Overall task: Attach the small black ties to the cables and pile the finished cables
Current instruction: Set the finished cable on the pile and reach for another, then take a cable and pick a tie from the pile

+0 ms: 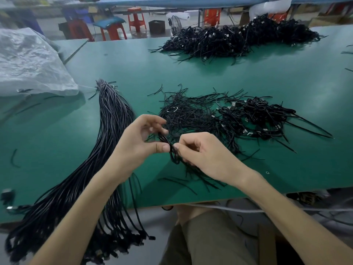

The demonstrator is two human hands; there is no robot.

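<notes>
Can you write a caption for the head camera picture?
Left hand and right hand hold a coiled cable above the green table.

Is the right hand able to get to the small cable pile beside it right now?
Probably yes: the pile lies just right of the right hand, only flat loose ties between. But it and the left hand pinch a coiled cable.

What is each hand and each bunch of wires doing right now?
Left hand: pinching the looped cable.
Right hand: pinching the same cable.
Cable: looped, held over the table.
Bundle: bound at far end, hanging off the near edge.
Ties: loose, scattered heap.
Near pile: coiled cables, right of the ties.
Far pile: big heap at the far side.
</notes>
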